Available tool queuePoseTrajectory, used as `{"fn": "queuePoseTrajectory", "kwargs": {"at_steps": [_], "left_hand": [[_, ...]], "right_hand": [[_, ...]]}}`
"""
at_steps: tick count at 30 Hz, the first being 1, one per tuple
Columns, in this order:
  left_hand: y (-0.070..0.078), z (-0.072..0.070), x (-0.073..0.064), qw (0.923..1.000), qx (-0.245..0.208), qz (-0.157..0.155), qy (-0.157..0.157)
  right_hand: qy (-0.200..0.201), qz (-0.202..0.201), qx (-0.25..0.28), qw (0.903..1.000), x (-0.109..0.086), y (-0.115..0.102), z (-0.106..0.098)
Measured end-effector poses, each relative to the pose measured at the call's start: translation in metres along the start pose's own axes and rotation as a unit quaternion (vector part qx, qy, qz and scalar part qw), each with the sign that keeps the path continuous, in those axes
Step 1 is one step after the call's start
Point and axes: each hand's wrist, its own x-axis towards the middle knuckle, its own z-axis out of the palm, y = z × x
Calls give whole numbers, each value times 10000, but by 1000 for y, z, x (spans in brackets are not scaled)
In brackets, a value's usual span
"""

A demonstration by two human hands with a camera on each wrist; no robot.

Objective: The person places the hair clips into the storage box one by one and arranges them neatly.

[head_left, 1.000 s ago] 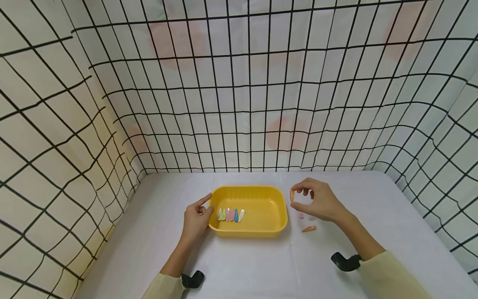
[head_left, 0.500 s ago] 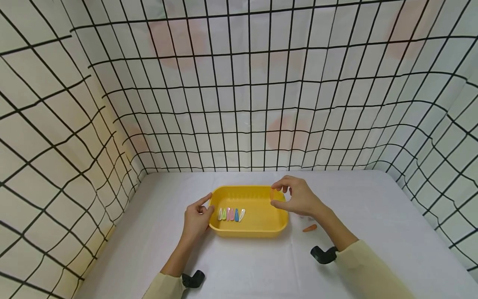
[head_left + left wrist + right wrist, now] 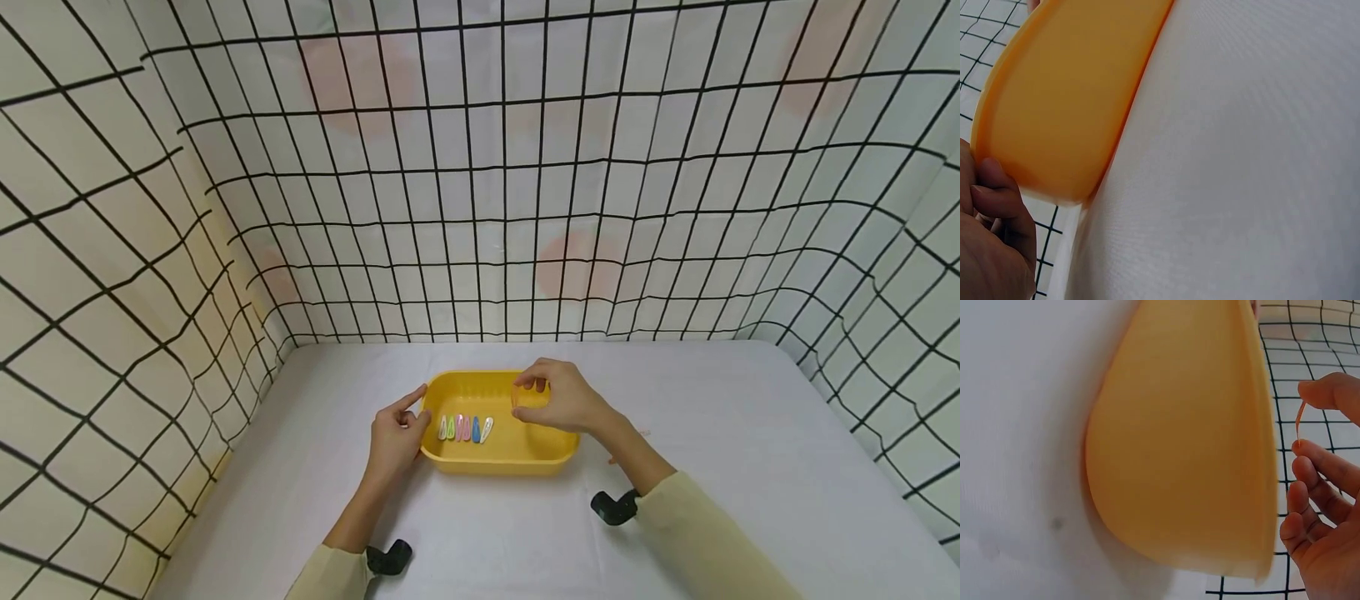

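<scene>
In the head view, my left hand [image 3: 395,431] holds the left end of a yellow plastic tray [image 3: 498,467], thumb at its rim. A row of several snap hair clips lies inside on the left: whitish, green, pink, a blue clip [image 3: 476,429] and a white clip [image 3: 487,430]. Above the right half of the tray, my right hand [image 3: 566,397] pinches an orange snap hair clip [image 3: 1299,422] upright between thumb and index finger, apart from the tray floor. The right wrist view shows this clip edge-on, its other fingers loosely bent.
Right of the tray, another orange clip [image 3: 612,460] peeks out beside my right forearm, mostly hidden. Pink clips [image 3: 643,432] behind the arm barely show. White cloth [image 3: 480,533] covers the table, and black-grid wall netting [image 3: 502,192] encloses the back and sides.
My right hand has carried the orange hair clip leftward, from beside the tray to above its right half. My left hand and the tray stay put.
</scene>
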Motion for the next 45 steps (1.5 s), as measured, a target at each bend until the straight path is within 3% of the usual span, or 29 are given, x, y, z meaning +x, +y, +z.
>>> {"fn": "queuePoseTrajectory", "kwargs": {"at_steps": [7,13,18,27,45], "left_hand": [[1,-1,0,10000,37,20,-18],[0,-1,0,10000,47,4,-2],[1,-1,0,10000,31,-30,11],[1,-1,1,10000,1,33,-34],[0,-1,2,10000,51,54,-13]], "right_hand": [[-278,240,47,9993,6,1,23],[-442,142,-138,9988,8,3,33],[-527,-64,-303,9981,11,3,39],[-887,321,-245,9952,12,1,48],[-1237,177,-536,9907,18,5,55]]}}
